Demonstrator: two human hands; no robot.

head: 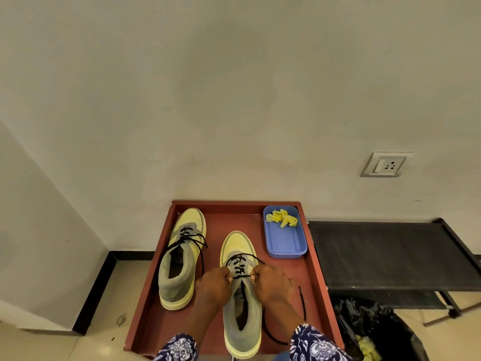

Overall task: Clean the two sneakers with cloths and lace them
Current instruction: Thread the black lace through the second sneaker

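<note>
A person looks down at a red-brown tray (pixel 316 259) set on the floor against a pale wall. Two yellow and grey sneakers stand upright on it, both with their long axes running away from the person, toes toward the wall and heels toward the viewer.

The near sneaker (pixel 242 313) sits directly under the hands. The left hand (pixel 212 286) is curled at the left side of its tongue, fingers pinching the black lace (pixel 239 268). The right hand (pixel 272 282) mirrors it on the right side, fingers curled and pinching the same lace, which stretches taut between the two hands across the eyelets. A loose length of lace trails on the tray to the right of the right hand and curves back toward the heel. Blue floral sleeves cover both forearms.

The far sneaker (pixel 182 256) stands to the left of the left hand and slightly farther away, laced in black with loose ends draped over its right side.

Beyond the right hand, in the tray's far right corner, a blue box (pixel 285 243) holds a crumpled yellow cloth (pixel 281 217).
</note>
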